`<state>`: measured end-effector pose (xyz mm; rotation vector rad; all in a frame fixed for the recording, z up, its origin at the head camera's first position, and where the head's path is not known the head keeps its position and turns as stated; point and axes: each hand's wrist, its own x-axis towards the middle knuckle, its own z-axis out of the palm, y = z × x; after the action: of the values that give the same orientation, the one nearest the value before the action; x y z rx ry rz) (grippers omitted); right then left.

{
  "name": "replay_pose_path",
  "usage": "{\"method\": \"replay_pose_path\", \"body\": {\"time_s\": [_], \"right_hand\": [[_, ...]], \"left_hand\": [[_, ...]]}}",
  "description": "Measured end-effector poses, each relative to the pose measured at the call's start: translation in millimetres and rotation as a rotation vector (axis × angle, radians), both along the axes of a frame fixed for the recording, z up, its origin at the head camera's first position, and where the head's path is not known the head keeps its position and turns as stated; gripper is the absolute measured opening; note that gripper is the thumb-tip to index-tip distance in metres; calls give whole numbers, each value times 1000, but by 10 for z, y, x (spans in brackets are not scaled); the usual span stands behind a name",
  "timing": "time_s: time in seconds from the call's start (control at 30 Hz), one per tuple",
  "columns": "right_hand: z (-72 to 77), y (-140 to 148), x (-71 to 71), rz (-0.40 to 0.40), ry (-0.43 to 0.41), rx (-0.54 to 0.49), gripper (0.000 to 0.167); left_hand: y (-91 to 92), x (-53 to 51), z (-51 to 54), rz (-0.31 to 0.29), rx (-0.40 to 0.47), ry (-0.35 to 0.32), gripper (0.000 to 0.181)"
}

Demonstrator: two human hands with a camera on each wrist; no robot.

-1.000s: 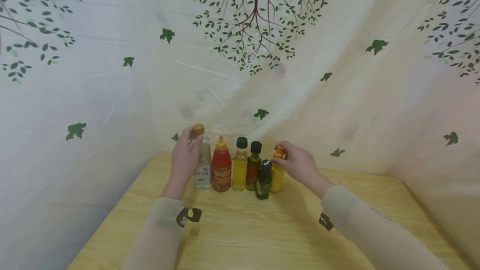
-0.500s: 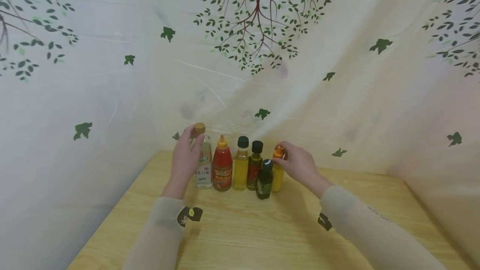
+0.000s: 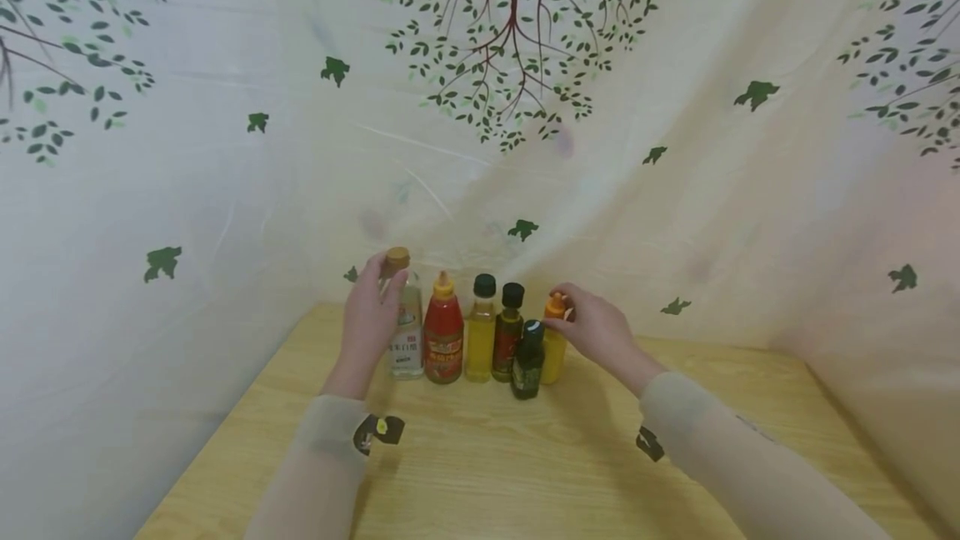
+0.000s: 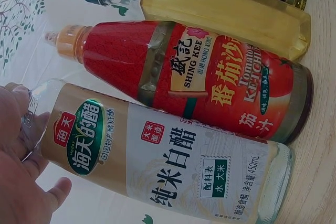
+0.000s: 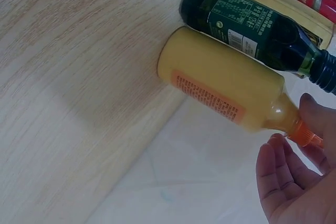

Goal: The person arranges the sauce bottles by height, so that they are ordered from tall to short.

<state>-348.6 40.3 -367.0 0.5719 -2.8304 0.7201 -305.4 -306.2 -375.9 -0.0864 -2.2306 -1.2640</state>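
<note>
At the left end of a row of upright bottles, my left hand [image 3: 371, 311] holds the neck of a clear vinegar bottle [image 3: 407, 352] with a gold cap. The left wrist view shows curled fingers [image 4: 18, 100] about the neck, the thumb a little apart from the glass. Beside it stands a red ketchup bottle [image 3: 443, 340]. At the right end, my right hand [image 3: 600, 327] pinches the orange top of a yellow squeeze bottle [image 5: 226, 77] between thumb and fingers. A small dark green bottle [image 3: 528, 365] stands close in front of it, partly hiding it.
Between the ketchup and the dark green bottle are a pale yellow oil bottle [image 3: 480, 344] and a dark bottle with a black cap [image 3: 507, 340]. All stand near the back of a wooden table [image 3: 495, 465]. A leaf-patterned curtain [image 3: 420, 148] hangs behind.
Both hands keep their places on the vinegar bottle and the yellow squeeze bottle. Only the head view shifts very slightly.
</note>
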Motion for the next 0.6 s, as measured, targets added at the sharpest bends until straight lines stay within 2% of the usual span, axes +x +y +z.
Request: {"method": "replay_pose_path", "body": {"time_s": [0.23,0.6], "right_hand": [[-2,120,60,0,2,-45,54],[30,259,257,28,38,-34,43]], "left_hand": [[25,31,-11,3,-6,-5,47],[47,106,9,13,3,-11,48]]}}
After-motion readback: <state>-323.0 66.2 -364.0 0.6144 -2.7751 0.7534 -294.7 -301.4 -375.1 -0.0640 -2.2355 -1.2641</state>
